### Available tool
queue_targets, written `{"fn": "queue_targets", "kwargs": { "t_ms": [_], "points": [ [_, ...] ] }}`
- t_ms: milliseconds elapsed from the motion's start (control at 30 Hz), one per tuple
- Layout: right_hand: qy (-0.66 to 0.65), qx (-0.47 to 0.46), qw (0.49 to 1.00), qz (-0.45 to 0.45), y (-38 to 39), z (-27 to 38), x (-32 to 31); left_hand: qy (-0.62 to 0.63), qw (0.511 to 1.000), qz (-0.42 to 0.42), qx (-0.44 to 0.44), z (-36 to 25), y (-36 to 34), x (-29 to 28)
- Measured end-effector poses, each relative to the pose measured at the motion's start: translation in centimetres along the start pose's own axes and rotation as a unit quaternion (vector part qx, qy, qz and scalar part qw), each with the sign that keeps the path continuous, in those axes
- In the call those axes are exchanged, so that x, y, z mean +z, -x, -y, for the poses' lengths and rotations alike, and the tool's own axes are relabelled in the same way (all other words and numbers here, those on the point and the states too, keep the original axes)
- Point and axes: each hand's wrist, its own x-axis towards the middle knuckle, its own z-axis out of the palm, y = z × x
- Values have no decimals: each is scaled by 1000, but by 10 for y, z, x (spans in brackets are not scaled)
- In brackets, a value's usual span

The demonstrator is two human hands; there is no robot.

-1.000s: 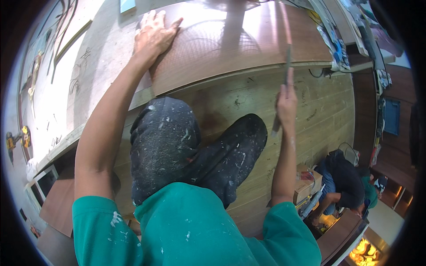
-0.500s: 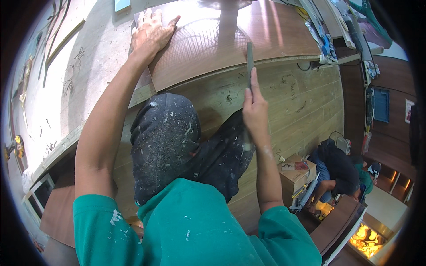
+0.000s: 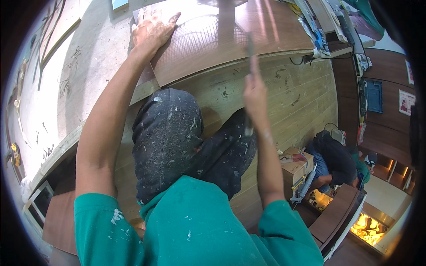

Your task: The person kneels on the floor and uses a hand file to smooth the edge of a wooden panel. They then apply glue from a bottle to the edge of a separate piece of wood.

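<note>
The left hand (image 3: 153,27) lies flat, fingers spread and its grip released, on the near-left corner of a brown laminate sheet (image 3: 266,26). The sheet is glossy reddish-brown, reflecting light, with a faint grid of lines near the hand; it rests on pale wooden boards (image 3: 301,97) marked with pencil scribbles. The right hand (image 3: 255,95) has its grip clenched on a thin, blurred tool (image 3: 250,46) raised at the sheet's front edge.
</note>
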Motion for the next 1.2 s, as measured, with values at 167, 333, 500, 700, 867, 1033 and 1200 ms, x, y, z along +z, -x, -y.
{"fn": "queue_targets", "kwargs": {
  "t_ms": [167,333,500,700,867,1033,1200],
  "points": [
    [-23,124,987,-102,-59,-28,-27,8,998,58,-15,-15,1,-8],
    [-9,-58,998,-15,34,14,34,-5,1000,0,-7,0,-5,5],
    [-31,75,991,-107,-45,-60,-25,6,1000,-4,7,-6,-6,10],
    [-18,-38,999,-23,6,-18,16,-28,999,-31,2,7,-5,15],
    [-21,36,997,-58,-40,-48,-20,-26,1000,-13,-6,5,-2,8],
    [-134,107,974,-150,-132,-133,-82,-29,999,-23,8,-6,-6,9],
    [-11,-48,996,-73,-36,-70,-4,-21,999,-32,-5,7,-3,9]
  ]
}}
